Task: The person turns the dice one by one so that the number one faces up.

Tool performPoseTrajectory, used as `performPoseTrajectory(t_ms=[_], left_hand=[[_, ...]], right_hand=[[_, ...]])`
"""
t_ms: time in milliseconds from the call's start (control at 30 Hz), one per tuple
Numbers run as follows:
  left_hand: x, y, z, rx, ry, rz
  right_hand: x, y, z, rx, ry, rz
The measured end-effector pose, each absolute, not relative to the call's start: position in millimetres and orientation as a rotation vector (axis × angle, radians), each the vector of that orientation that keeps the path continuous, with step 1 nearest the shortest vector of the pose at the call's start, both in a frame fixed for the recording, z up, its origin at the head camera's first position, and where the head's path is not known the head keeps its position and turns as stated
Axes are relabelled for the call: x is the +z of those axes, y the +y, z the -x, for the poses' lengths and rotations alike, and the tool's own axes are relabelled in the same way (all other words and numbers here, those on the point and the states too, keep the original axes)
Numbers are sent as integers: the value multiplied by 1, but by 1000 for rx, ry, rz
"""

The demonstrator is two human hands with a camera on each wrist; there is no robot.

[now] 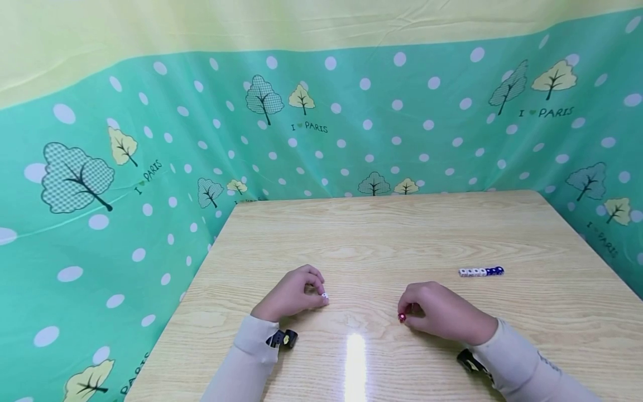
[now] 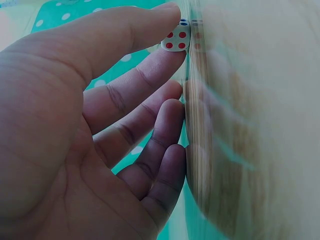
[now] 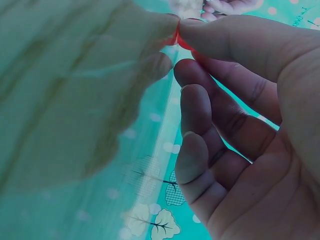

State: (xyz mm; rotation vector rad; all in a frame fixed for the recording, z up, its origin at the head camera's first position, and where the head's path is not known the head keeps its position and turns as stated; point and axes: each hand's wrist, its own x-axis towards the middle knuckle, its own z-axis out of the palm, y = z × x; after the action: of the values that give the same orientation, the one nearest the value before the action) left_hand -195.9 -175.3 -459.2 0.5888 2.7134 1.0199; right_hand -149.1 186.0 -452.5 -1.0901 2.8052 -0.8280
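A small white die (image 2: 176, 42) with red and blue pips touches the tabletop, pinched between the thumb and index finger of my left hand (image 1: 296, 290). The other fingers of that hand curve loosely below, tips close to the wood, in the left wrist view. To the right, my right hand (image 1: 442, 310) pinches a red die (image 1: 402, 317) at the table surface. In the right wrist view the thumb covers most of this red die (image 3: 184, 44). Beyond the right hand lies a straight row of dice, white dice (image 1: 473, 272) on the left and blue dice (image 1: 494, 271) on the right.
The wood-grain table (image 1: 351, 234) stretches out around both hands. A green dotted curtain (image 1: 346, 128) with trees closes off the back and sides. Black wrist cameras sit under both sleeves, one at the left wrist (image 1: 283, 338). A bright light reflection shows on the front of the table.
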Motion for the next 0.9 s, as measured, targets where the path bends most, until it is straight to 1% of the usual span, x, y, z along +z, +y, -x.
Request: performPoseTrajectory(t_ms=[567,900], left_hand=[[-460,-175,196,1014,2714,-577],[-459,-175,195,1031,2708,-588]], right_hand=[[-456,186,147,-763,2847,1061],[-455,185,147,-788,2864,1093]])
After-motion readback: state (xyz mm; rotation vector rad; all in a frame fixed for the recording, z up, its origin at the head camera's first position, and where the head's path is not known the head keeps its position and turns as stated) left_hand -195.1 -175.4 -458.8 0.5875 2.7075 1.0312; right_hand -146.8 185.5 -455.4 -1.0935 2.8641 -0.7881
